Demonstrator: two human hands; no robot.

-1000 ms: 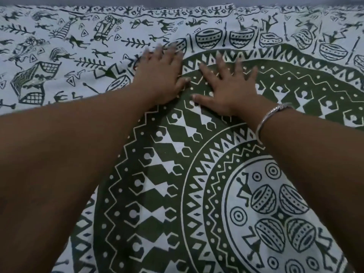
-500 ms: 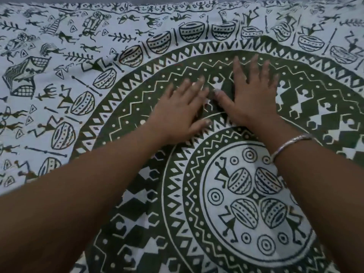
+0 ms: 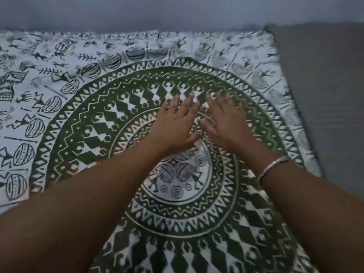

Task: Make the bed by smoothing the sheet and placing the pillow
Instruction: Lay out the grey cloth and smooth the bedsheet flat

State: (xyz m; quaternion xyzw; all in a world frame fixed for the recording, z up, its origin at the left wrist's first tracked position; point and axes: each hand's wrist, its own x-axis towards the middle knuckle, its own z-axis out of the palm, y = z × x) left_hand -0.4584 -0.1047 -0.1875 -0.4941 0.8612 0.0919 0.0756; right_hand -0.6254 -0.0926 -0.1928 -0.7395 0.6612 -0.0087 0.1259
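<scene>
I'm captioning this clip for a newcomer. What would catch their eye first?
The green-and-white printed sheet fills the view, a big round mandala at its middle. The left hand and right hand lie flat side by side just beyond the mandala's centre, fingers spread. A silver bangle circles the right wrist.

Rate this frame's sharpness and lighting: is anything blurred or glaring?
Head view: dim, flat light, no glare; motion blur smears the fingertips of the left hand and right hand and the far print of the sheet; the bracelet is the one bright highlight, fairly sharp.
</scene>
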